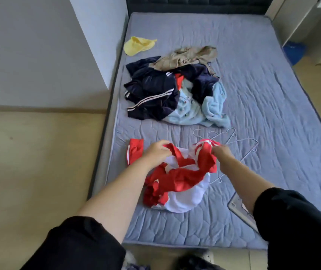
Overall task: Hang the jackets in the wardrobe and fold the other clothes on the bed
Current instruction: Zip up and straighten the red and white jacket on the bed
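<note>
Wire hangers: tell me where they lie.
In the head view, the wire hangers lie on the bed, right of centre, just past the right hand, between the red and white garment and the light blue garment.

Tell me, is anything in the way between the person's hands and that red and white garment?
Nothing visible. The left hand and right hand already grip the red and white garment directly; the wire hangers lie beside it on the bed.

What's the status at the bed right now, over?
Left hand and right hand both gripping red and white garment on bed. Wire hangers just right of it. Mixed clothes pile farther up, nothing blocking.
</note>
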A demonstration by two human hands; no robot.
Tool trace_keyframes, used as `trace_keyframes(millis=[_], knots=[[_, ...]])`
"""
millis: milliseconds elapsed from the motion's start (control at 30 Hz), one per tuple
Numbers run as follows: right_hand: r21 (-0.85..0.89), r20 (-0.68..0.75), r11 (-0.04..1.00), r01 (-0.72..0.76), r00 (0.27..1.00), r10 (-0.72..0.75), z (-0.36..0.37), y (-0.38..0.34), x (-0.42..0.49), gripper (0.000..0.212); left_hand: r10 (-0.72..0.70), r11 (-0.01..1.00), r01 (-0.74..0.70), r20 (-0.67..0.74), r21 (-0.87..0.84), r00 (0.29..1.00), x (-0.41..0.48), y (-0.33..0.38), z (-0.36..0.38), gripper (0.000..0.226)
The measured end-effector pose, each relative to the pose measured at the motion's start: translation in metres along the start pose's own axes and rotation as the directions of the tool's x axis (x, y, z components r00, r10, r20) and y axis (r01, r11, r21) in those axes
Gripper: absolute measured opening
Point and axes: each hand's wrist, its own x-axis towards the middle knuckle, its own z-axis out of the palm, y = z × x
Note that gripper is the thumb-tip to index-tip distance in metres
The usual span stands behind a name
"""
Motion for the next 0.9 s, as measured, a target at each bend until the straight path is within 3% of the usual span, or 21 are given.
trace_keyframes(millis=[100,167,267,367,467,533,633,700,833,900], knots=[[-0.290,-0.049,0.954,0.080,0.994,-0.099,0.037,0.062,0.036,0.017,-0.043,0.997,0.050,-0.131,0.057,0.990,0.030,-0.072,0.017,0.038],[-0.382,0.012,0.900,0.209,0.975,-0.221,0.066,0.108,0.055,0.015,-0.102,0.989,0.117,-0.149,0.096,0.984,0.050,-0.129,0.031,0.040],[-0.574,0.219,0.724,0.383,0.924,-0.314,0.110,0.181,0.089,0.049,-0.124,0.972,0.154,-0.170,0.179,0.978,0.084,-0.211,0.057,0.047],[-0.752,0.340,0.482,0.450,0.891,-0.300,0.137,0.246,0.127,0.076,0.003,0.948,0.052,-0.173,0.314,0.985,0.119,-0.273,0.086,0.053],[-0.774,0.335,0.454,0.441,0.894,-0.297,0.145,0.294,0.165,0.089,0.072,0.941,-0.010,-0.170,0.337,0.983,0.159,-0.308,0.113,0.068],[-0.780,0.307,0.402,0.481,0.852,-0.424,0.150,0.316,0.189,0.077,0.064,0.897,0.041,-0.220,0.441,0.974,0.185,-0.324,0.133,0.075],[-0.832,0.236,0.290,0.472,0.776,-0.585,0.160,0.331,0.216,0.062,0.200,0.794,0.073,-0.373,0.604,0.906,0.214,-0.343,0.154,0.070],[-0.804,0.200,0.333,0.492,0.752,-0.628,0.163,0.333,0.222,0.055,0.257,0.835,0.012,-0.408,0.550,0.876,0.222,-0.352,0.158,0.067],[-0.727,0.212,0.388,0.567,0.722,-0.659,0.161,0.321,0.215,0.027,0.202,0.922,-0.051,-0.365,0.383,0.909,0.221,-0.356,0.150,0.052],[-0.711,0.224,0.387,0.587,0.711,-0.666,0.156,0.311,0.202,0.024,0.260,0.936,-0.108,-0.450,0.336,0.854,0.207,-0.359,0.141,0.033]])
